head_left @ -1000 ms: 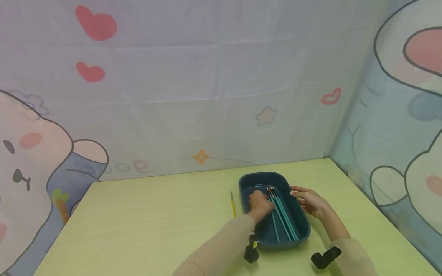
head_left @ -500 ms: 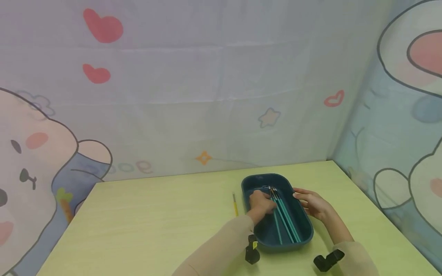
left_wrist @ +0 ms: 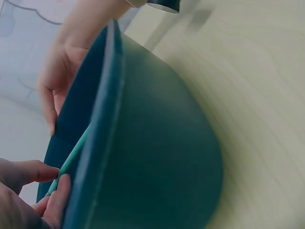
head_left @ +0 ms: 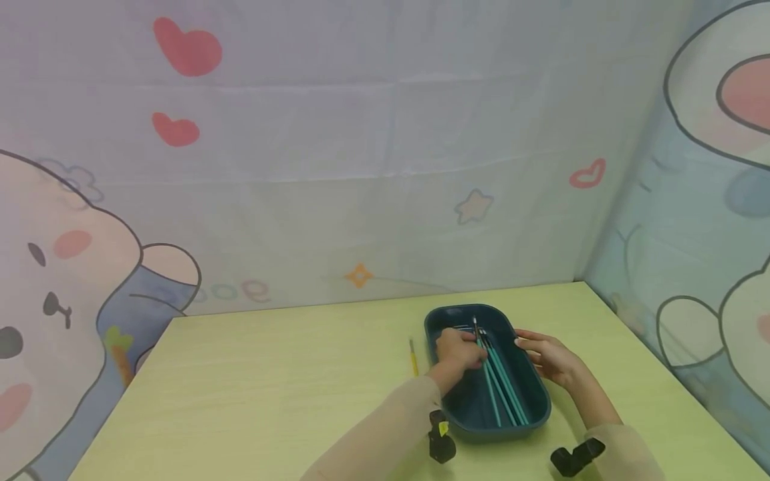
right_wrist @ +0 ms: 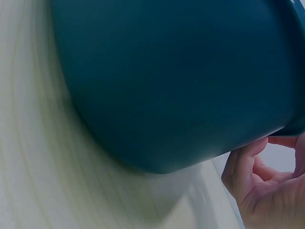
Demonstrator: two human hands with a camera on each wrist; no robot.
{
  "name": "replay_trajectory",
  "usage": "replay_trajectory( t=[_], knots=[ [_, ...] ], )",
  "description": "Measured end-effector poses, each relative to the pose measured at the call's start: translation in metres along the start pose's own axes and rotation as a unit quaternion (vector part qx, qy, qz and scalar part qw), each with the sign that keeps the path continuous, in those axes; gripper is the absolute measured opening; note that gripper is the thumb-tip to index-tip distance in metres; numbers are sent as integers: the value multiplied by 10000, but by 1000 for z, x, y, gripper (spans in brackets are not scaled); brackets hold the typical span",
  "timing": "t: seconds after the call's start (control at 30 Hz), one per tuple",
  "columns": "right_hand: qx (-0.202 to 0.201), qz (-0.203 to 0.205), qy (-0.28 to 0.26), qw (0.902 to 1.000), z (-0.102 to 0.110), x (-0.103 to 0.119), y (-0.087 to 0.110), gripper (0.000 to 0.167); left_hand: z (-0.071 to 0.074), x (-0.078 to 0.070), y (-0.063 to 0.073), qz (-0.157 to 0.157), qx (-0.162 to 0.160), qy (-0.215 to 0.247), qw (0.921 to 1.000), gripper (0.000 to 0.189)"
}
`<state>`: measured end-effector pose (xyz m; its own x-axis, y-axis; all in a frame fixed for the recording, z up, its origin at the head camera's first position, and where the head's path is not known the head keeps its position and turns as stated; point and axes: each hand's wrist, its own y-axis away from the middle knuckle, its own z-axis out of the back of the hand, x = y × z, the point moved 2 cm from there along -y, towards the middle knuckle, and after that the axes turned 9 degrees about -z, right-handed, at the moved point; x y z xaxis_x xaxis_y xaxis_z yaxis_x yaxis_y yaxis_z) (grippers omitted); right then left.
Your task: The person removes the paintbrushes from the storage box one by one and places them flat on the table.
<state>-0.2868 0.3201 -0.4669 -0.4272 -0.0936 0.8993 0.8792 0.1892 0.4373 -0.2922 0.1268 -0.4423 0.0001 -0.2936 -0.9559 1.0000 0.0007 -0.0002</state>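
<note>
A dark blue-green plastic bin (head_left: pixel 496 435) with rounded corners stands on the table, with several teal-handled paintbrushes (head_left: pixel 508 391) lying lengthwise inside. My left hand (head_left: pixel 460 352) reaches into it and pinches one teal paintbrush (left_wrist: pixel 76 151) between thumb and fingers. This brush's bristle end points toward the bin's far side, and its handle slants to the near end. At the bin's right side, my right hand (head_left: pixel 551 359) grips the rim, fingers (right_wrist: pixel 248 164) against the outer wall. A thin yellow brush (head_left: pixel 414 359) lies on the table left of the bin.
The pale yellow table (head_left: pixel 252 387) extends far to the left of the bin. A printed cloth backdrop (head_left: pixel 361 167) rises along the table's back edge and right side. Black camera mounts (head_left: pixel 442 437) sit on both wrists.
The head view has shifted slightly, moving the scene right. The pinched brush's bristle end has risen and moved a little toward the far side. My right hand keeps its place on the rim.
</note>
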Motion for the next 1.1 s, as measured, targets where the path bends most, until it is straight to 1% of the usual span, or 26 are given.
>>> replay_trajectory(
  t=[0.13,0.23,0.4,0.5,0.67,0.83,1.0,1.1],
  knots=[
    [25,11,49,10000,0,-1,0,68,5,-4,2,-29,-24,209,9998,26],
    [13,15,102,9999,-1,-1,1,69,8,-6,5,-71,39,422,9991,27],
    [-3,8,126,9999,-1,-1,1,68,16,-11,9,-48,200,974,9950,32],
    [-1,8,107,9999,0,-2,0,67,19,-13,9,-59,242,1171,9928,35],
    [-11,25,118,9999,1,-2,-1,67,24,-14,8,-73,247,1341,9906,36],
    [-36,9,119,9999,2,-1,-1,67,28,-12,7,-38,183,1454,9892,36],
    [-47,6,112,9999,1,0,0,67,32,-12,9,-51,194,1540,9879,37],
    [-54,-7,107,9999,0,0,0,68,34,-15,10,-64,211,1591,9870,37]
  ],
)
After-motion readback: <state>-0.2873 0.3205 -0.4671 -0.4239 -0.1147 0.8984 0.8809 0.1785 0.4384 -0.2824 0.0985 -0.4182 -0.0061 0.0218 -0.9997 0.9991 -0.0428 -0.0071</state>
